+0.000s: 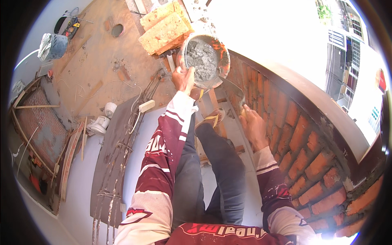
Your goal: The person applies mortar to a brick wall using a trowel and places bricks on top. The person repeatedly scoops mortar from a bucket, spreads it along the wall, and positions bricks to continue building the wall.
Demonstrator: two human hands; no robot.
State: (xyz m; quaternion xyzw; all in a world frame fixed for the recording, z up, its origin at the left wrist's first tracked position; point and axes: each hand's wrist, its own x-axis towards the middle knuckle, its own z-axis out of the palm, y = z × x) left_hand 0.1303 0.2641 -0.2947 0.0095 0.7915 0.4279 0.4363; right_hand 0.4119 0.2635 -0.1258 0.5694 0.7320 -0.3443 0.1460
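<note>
The left hand (183, 81) has thumb and fingers clamped on the rim of a mortar bucket (223, 57) — just beside stacked bricks (165, 32). The right hand (252, 125) curls closed around a trowel (233, 88).

White lettering (156, 145) runs along my maroon left sleeve (153, 179); pale lettering, with red characters (202, 228) beside it, crosses my shirt front (228, 241). My right sleeve (271, 179) bears a red mark (282, 191), too small to read.
</note>
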